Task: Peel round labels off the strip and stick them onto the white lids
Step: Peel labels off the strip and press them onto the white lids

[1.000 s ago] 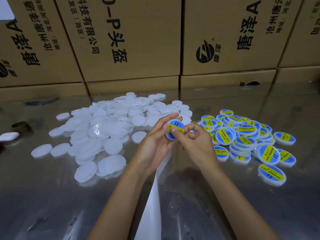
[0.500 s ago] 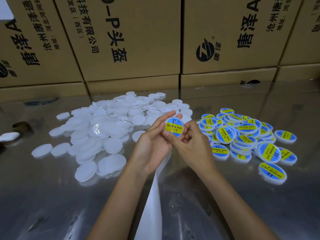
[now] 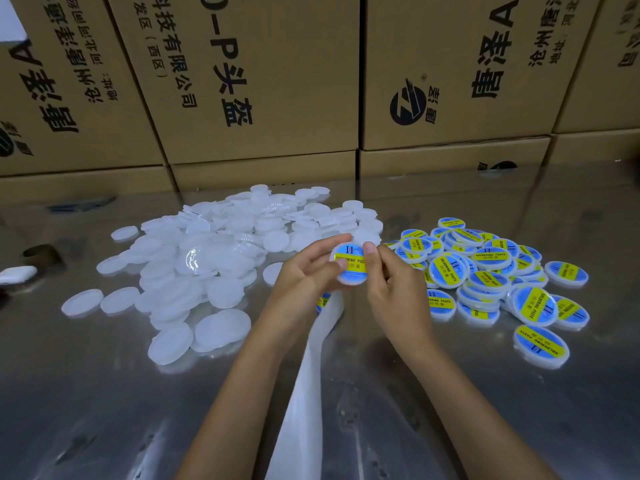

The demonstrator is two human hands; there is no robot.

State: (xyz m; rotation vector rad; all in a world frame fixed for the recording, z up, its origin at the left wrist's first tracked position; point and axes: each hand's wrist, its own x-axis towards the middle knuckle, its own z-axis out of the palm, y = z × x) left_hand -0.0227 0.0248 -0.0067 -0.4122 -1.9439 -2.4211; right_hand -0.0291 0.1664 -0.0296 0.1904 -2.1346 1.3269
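Note:
Both hands hold one white lid (image 3: 351, 264) with a round blue-and-yellow label on its face, lifted above the table's middle. My left hand (image 3: 304, 275) cups it from the left, thumb on the label. My right hand (image 3: 394, 282) pinches its right edge, thumb pressed on the label. The white label strip (image 3: 311, 375) runs from under my hands toward me; one label (image 3: 322, 301) shows on it below my left hand. A heap of bare white lids (image 3: 214, 258) lies on the left. Labelled lids (image 3: 485, 271) are piled on the right.
The metal table (image 3: 104, 410) is shiny and reflective. Stacked cardboard boxes (image 3: 259, 81) wall off the far edge. A small white object (image 3: 17, 274) and a dark ring-shaped object (image 3: 43, 254) sit at the far left.
The lid has turned in my hands, so the label's yellow band now reads level. My right thumb has moved up onto the label's right side.

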